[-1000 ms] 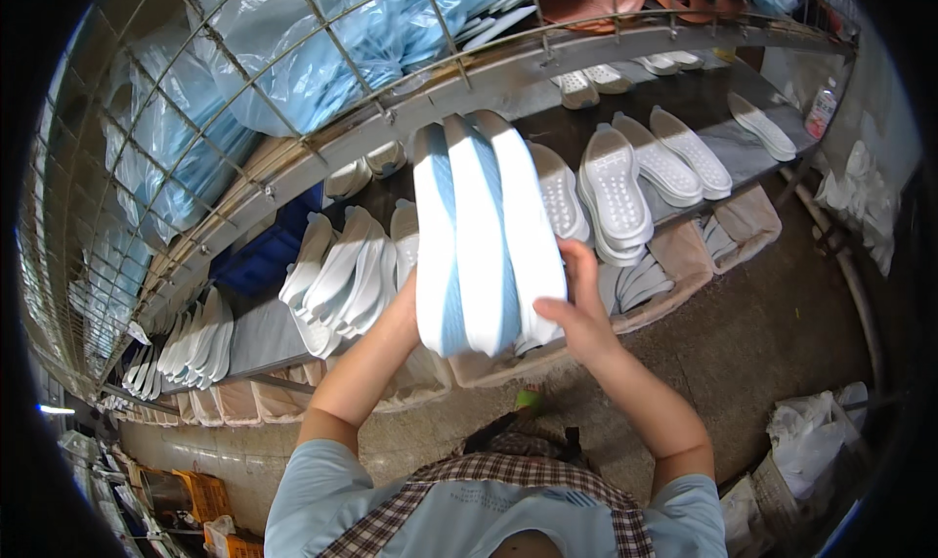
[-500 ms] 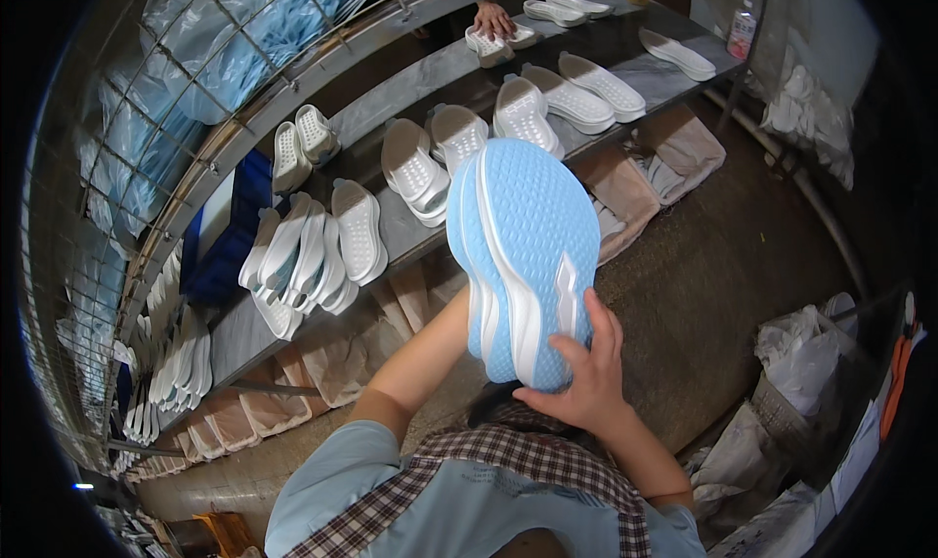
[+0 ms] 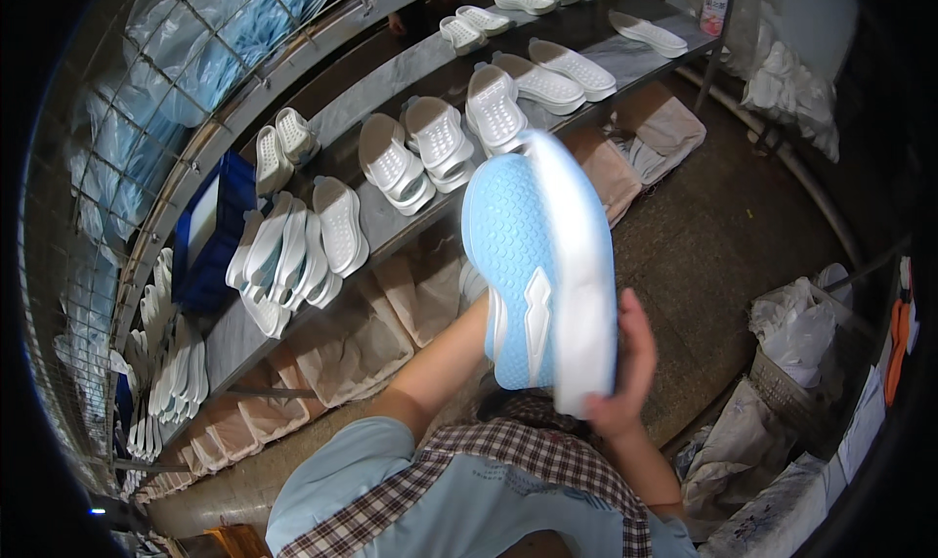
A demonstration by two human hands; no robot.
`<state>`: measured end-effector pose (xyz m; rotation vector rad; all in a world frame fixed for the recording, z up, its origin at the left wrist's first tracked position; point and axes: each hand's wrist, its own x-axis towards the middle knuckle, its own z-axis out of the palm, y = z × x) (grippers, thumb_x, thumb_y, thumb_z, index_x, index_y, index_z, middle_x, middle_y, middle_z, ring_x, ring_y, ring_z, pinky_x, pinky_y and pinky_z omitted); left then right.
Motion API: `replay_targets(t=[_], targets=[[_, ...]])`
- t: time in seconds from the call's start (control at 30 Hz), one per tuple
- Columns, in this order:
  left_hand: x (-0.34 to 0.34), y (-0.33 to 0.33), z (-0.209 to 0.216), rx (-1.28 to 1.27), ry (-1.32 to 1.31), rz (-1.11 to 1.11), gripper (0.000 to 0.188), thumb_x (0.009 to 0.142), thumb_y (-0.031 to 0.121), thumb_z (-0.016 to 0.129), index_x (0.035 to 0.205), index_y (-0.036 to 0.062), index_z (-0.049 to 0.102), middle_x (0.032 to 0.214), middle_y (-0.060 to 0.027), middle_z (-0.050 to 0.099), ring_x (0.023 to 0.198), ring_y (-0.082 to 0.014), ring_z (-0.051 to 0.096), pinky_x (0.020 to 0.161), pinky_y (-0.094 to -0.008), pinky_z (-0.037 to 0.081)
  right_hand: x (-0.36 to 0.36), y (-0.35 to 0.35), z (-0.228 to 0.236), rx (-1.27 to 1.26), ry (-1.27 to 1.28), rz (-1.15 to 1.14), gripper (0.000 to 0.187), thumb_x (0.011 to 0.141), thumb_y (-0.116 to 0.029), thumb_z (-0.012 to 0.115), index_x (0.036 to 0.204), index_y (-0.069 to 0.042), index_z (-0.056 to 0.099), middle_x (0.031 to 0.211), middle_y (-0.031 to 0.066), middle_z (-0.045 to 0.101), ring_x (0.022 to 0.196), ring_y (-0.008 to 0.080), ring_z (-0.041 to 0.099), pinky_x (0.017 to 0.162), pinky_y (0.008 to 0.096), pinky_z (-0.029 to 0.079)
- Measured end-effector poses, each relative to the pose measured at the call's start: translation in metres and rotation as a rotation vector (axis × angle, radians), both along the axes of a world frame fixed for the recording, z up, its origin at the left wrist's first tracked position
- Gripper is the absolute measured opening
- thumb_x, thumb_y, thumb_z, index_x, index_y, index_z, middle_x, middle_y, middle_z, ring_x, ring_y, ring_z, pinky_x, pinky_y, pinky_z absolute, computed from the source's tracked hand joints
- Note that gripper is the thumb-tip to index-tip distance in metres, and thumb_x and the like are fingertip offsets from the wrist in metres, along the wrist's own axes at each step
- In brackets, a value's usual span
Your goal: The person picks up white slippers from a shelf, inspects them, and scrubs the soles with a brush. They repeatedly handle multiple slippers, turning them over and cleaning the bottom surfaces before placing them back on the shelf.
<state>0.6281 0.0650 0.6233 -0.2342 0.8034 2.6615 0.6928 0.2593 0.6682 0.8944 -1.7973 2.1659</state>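
Observation:
A light-blue textured shoe sole (image 3: 508,255) with a white diamond-shaped inset is held up before my chest. My left forearm runs up behind it; my left hand is hidden there, and the sole stays up on that side. Beside it a second shoe sole (image 3: 583,294) is turned edge-on, its white sidewall smeared by motion. My right hand (image 3: 625,377) grips this one near its lower end, thumb at the near side and fingers along the outer side. Part of another sole shows behind the blue one's left edge.
A long dark bench (image 3: 391,236) crosses ahead, carrying white soles (image 3: 435,133) in pairs and a leaning stack (image 3: 283,255). A blue crate (image 3: 210,236) stands at its left, by a wire mesh rack (image 3: 186,45). Lined bins (image 3: 352,353) sit underneath. A basket of bags (image 3: 791,363) is at right.
My right hand has swung one sole outward to the right, so it shows its edge rather than its blue face. The other person's hand has left the soles at the bench's far side.

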Motion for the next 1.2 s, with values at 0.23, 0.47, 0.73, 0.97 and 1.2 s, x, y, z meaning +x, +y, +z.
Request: replay_targets(t=[0.23, 0.47, 0.73, 0.97, 1.2], targets=[[0.022, 0.001, -0.006, 0.045, -0.001, 0.014, 0.058, 0.093, 0.043, 0.041, 0.132, 0.0, 0.039, 0.122, -0.0232, 0.052, 0.107, -0.0371, 0.056, 0.082, -0.0529, 0.052, -0.013, 0.041, -0.016, -0.69, -0.786, 0.17, 0.089, 0.066, -0.044, 0.051, 0.138, 0.003, 0.026, 0.129, 0.0196, 0.046, 0.113, 0.028, 0.052, 0.093, 0.038, 0.045], [0.012, -0.008, -0.008, 0.057, 0.006, 0.001, 0.06, 0.093, 0.045, 0.041, 0.133, 0.0008, 0.038, 0.123, -0.0235, 0.051, 0.108, -0.0381, 0.055, 0.082, -0.0545, 0.051, -0.017, 0.055, -0.029, -0.627, -0.786, 0.198, 0.093, 0.064, -0.041, 0.054, 0.141, -0.001, 0.023, 0.135, 0.0188, 0.04, 0.118, 0.0304, 0.048, 0.098, 0.0408, 0.042], [0.002, -0.01, -0.014, -0.025, 0.012, -0.042, 0.062, 0.093, 0.048, 0.04, 0.134, 0.0017, 0.038, 0.124, -0.0239, 0.049, 0.11, -0.0393, 0.054, 0.083, -0.0564, 0.05, -0.011, 0.02, -0.039, -0.041, -0.438, 0.213, 0.091, 0.063, -0.028, 0.059, 0.141, 0.001, 0.023, 0.14, 0.0199, 0.032, 0.127, 0.0325, 0.037, 0.106, 0.0398, 0.029], [0.015, -0.024, -0.014, 0.077, 0.111, -0.03, 0.063, 0.092, 0.05, 0.04, 0.134, 0.0025, 0.037, 0.126, -0.0242, 0.048, 0.111, -0.0404, 0.052, 0.084, -0.0581, 0.049, -0.014, 0.002, -0.064, -0.452, -0.898, 0.267, 0.092, 0.059, -0.024, 0.054, 0.143, -0.003, 0.021, 0.137, 0.0212, 0.036, 0.125, 0.0334, 0.04, 0.103, 0.0434, 0.038], [0.033, -0.03, -0.014, 0.568, 0.227, -0.039, 0.073, 0.089, 0.054, 0.045, 0.14, 0.0052, 0.029, 0.134, -0.0304, 0.035, 0.118, -0.0483, 0.043, 0.086, -0.0605, 0.046, -0.02, 0.008, -0.073, -0.79, -0.987, 0.56, 0.094, 0.059, -0.033, 0.053, 0.142, -0.003, 0.02, 0.132, 0.0235, 0.042, 0.116, 0.0346, 0.051, 0.096, 0.0477, 0.046]])
